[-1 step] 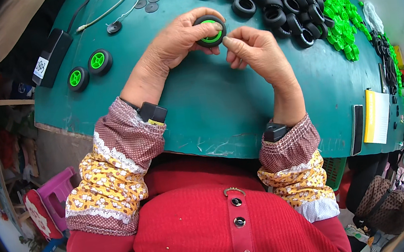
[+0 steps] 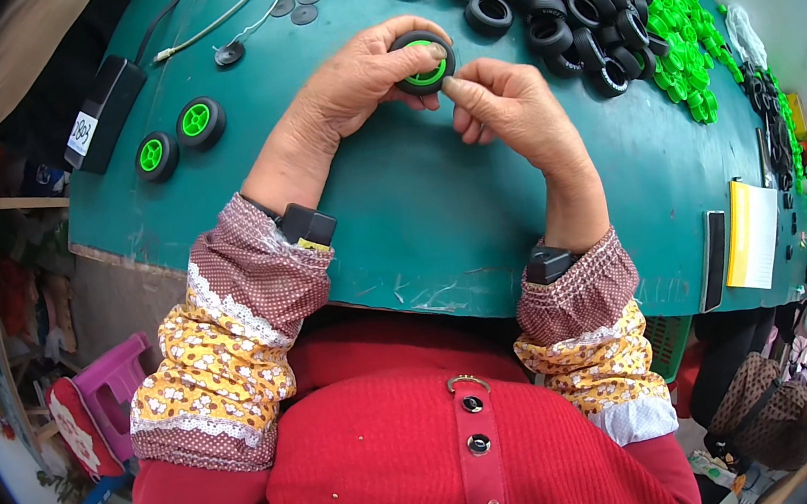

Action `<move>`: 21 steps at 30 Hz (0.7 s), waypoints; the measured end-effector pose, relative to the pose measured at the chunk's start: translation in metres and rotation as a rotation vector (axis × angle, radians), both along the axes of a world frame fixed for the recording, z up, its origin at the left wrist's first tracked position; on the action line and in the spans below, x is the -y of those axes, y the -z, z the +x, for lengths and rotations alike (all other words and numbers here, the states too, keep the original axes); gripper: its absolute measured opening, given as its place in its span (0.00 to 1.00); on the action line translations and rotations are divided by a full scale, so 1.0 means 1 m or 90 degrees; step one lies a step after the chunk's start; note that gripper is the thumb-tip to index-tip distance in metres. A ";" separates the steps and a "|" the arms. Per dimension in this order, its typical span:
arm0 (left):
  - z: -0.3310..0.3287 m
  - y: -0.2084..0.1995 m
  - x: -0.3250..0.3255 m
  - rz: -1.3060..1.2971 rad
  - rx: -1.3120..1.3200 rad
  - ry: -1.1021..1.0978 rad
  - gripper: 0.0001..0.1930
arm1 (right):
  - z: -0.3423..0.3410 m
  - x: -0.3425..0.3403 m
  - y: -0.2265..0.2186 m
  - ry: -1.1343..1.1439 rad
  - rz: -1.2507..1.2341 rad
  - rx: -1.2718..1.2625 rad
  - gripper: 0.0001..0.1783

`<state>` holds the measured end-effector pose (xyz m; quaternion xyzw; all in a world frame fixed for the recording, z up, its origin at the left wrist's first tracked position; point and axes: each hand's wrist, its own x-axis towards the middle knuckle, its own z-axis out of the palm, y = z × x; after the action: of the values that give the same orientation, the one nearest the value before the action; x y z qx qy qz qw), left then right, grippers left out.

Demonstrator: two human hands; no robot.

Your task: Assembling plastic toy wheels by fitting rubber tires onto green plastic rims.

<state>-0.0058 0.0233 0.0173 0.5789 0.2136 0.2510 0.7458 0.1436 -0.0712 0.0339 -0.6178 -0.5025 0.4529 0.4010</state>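
My left hand point(image 2: 366, 73) is closed around a small toy wheel point(image 2: 439, 77), a black tyre with a green hub inside. Its thumb lies across the hub, and the fingers wrap behind the tyre. Thumb and forefinger of my right hand point(image 2: 511, 103) are pinched together at the tyre's right edge, the other fingers curled in. Both hands are over the green table point(image 2: 419, 210). Two more wheels with green hubs, one wheel point(image 2: 156, 156) and another wheel point(image 2: 199, 123), rest left of my left forearm.
Loose black tyres point(image 2: 550, 7) are heaped at the far right, beside a pile of green hubs point(image 2: 679, 37). A black box point(image 2: 109, 112), cables point(image 2: 224, 20) and black discs point(image 2: 304, 14) lie at the far left. Near the right edge are a phone point(image 2: 714, 259) and a notepad point(image 2: 752, 234).
The wheel and my left hand have shifted very slightly to the right; my right fingers have moved a touch left along the tyre edge.
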 end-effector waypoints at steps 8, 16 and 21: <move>0.000 0.006 -0.005 0.058 -0.044 0.003 0.14 | -0.004 -0.004 0.007 -0.034 -0.057 -0.067 0.17; 0.002 0.007 -0.003 0.082 -0.046 -0.029 0.13 | -0.004 -0.006 0.014 -0.033 -0.027 -0.122 0.17; 0.003 0.006 -0.002 0.062 -0.036 -0.034 0.13 | -0.006 -0.005 0.012 0.006 -0.022 -0.095 0.16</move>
<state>-0.0024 0.0251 0.0114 0.6156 0.2375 0.2648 0.7032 0.1376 -0.0660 0.0215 -0.5914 -0.4604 0.5048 0.4284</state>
